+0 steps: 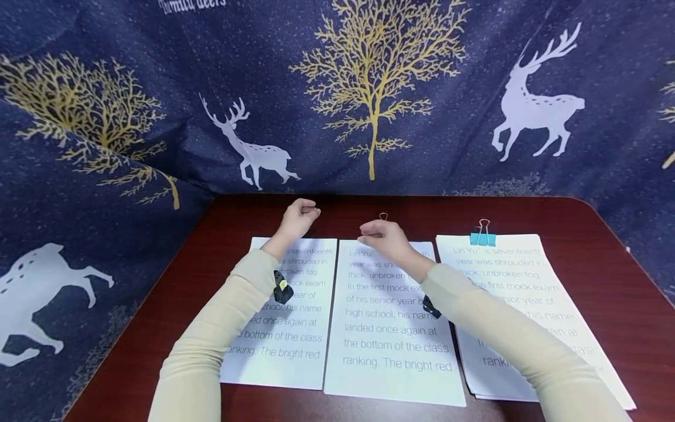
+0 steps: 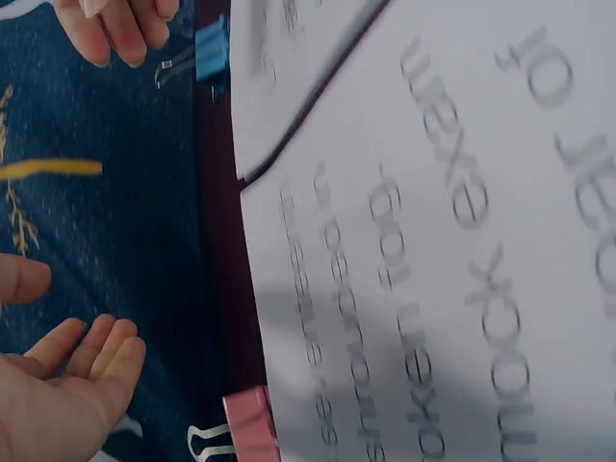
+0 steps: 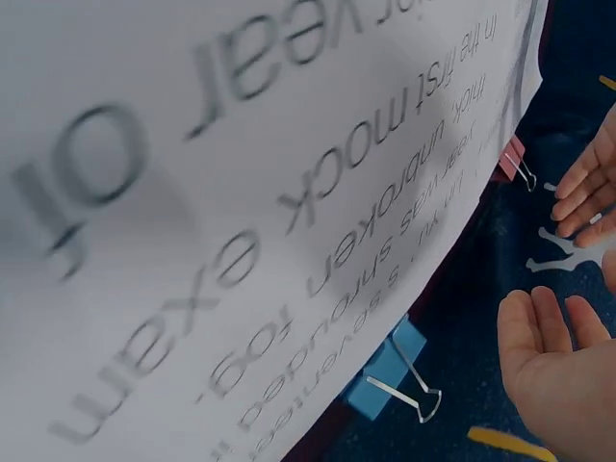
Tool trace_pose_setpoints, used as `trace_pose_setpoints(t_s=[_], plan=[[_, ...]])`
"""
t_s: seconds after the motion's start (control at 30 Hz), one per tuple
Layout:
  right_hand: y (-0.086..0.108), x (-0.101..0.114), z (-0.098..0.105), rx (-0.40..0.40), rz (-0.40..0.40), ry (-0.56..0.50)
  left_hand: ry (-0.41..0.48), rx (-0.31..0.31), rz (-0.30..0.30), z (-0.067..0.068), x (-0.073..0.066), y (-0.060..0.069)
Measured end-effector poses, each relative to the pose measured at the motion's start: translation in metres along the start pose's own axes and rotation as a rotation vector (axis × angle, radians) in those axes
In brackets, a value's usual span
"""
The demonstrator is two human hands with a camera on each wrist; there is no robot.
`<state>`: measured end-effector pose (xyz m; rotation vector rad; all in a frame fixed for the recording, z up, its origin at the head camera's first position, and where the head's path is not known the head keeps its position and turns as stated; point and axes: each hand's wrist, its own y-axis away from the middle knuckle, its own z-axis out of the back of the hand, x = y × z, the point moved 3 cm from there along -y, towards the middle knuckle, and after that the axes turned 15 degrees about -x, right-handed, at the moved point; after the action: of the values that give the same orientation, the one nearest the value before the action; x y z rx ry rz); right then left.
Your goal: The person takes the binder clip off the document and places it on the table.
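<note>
My left hand [image 1: 298, 219] hovers near the top edge of the left printed sheet [image 1: 295, 328], its fingers loosely bent and holding nothing. Over the top of the middle sheet [image 1: 390, 351] is my right hand [image 1: 386, 237], also empty with relaxed fingers. A pink binder clip [image 2: 252, 423] grips the left sheet's top edge, beside my left hand [image 2: 63, 409] in the left wrist view. In the right wrist view a blue clip [image 3: 388, 369] is on the middle sheet, near my right hand [image 3: 563, 380]. Neither hand touches a clip or paper.
At the right lies a printed paper stack [image 1: 506, 293] with a blue binder clip [image 1: 483, 239] on its top edge. The papers rest on a dark red table [image 1: 184, 293]. Behind it hangs a navy cloth [image 1: 327, 164] with trees and deer.
</note>
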<state>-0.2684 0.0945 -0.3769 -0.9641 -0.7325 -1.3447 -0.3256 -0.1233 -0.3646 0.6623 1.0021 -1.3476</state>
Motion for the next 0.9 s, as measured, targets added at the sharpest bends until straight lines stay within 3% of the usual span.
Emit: trace_pose_setpoints(t_s=[0.23, 0.43, 0.63, 0.9], plan=[[0.002, -0.003, 0.022, -0.011, 0.01, -0.018, 0.0, -0.004, 0.004, -0.016, -0.014, 0.01], [-0.001, -0.003, 0.043, -0.033, -0.037, 0.004, 0.025, 0.043, -0.033, -0.029, -0.027, 0.018], [-0.002, -0.002, 0.064, -0.059, -0.032, 0.037, 0.067, 0.066, -0.053, -0.04, -0.039, 0.024], [-0.007, -0.002, 0.096, -0.112, -0.018, 0.038, 0.174, 0.126, -0.017, -0.053, -0.054, 0.03]])
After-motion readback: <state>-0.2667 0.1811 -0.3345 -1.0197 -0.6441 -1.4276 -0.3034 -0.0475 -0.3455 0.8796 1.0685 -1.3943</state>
